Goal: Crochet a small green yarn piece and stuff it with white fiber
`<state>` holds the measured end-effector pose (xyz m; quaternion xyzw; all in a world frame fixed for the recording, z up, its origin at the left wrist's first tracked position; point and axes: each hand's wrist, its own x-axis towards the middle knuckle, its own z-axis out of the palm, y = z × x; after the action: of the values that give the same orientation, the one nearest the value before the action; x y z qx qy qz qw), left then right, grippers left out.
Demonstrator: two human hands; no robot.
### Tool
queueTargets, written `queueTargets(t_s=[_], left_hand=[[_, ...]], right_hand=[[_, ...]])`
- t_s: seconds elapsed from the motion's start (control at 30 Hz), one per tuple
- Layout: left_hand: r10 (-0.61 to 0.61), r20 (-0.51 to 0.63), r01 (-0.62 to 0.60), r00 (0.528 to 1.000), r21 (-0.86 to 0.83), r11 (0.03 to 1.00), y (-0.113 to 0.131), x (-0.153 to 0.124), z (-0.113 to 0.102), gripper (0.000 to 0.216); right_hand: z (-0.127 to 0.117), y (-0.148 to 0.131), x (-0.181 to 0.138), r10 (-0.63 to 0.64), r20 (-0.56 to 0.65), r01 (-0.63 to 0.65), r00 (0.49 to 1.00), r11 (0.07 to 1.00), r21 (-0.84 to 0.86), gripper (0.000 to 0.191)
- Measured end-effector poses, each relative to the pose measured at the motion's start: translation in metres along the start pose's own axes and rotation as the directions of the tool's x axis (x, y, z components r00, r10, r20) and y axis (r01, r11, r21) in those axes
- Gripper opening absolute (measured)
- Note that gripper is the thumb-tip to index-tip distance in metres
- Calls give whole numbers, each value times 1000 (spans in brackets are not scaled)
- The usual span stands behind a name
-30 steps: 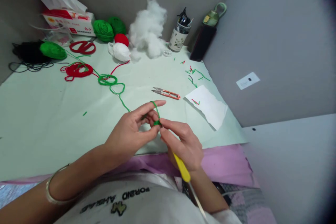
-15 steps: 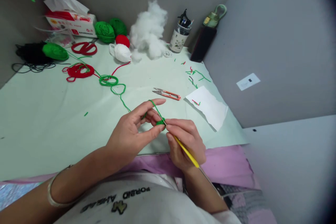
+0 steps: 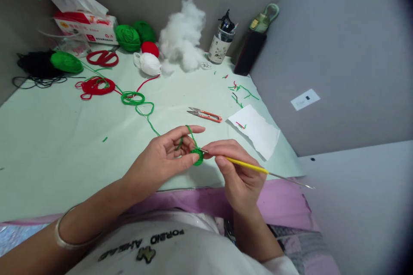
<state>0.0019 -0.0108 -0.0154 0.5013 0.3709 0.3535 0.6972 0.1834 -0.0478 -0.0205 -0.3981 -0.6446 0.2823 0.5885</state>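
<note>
Across the pale-green tabletop (image 3: pixel 71 163), I see the left hand (image 3: pixel 158 157) pinching rounded green yarn-work (image 3: pixel 198 158) — the right hand (image 3: pixel 243 176) grasping a slim yellow-handled metal hook (image 3: pixel 248 165).

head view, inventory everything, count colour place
crochet piece: 1, green, left hand
hook: 1, yellow, right hand
snips: 1, orange, centre
scissors: 1, red, left
yarn balls: 5 (3 green, 1 red, 1 white), back left
yarn bundle: 1, black, far left
yarn coils: several, red and green, left
stuffing: 1 pile, white, back
tissue box: 1, white and red, left
tub: 1, clear, back left
pen cup: 1, pale, back
bottle: 1, black and green, right
paper: 1, white, right
scraps: many, mostly green, right
card: 1, white, right panel
table: 1, pale green, beneath
cloth: 1, pink, table's near edge
bracelet: 1, pale, left wrist
left hand: 1, bare, centre
right hand: 1, bare, centre
</note>
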Motion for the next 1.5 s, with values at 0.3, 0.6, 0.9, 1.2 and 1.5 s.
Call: queueTargets(t_s=[0.3,0.6,0.9,1.2,1.5], left_hand=[[64,-57,-54,996,165,985,6,0,4,38],[151,-103,-116,983,288,951,7,-1,3,31],[81,-38,-79,996,60,995,6,-1,-1,29],[89,-11,-88,996,85,993,8,-2,1,37],[75,-18,-73,997,105,992,8,-3,1,34]], right_hand=[[0,-1,-8,-124,-22,119,992,979,-165,20],[-6,-6,-13,-220,149,258,964,911,-322,20],[2,8,-7,-74,-56,72,996,997,-42,19],[6,22,-5,20,-80,0,997,969,247,17],[-6,19,0,31,27,-38,999,963,268,18]])
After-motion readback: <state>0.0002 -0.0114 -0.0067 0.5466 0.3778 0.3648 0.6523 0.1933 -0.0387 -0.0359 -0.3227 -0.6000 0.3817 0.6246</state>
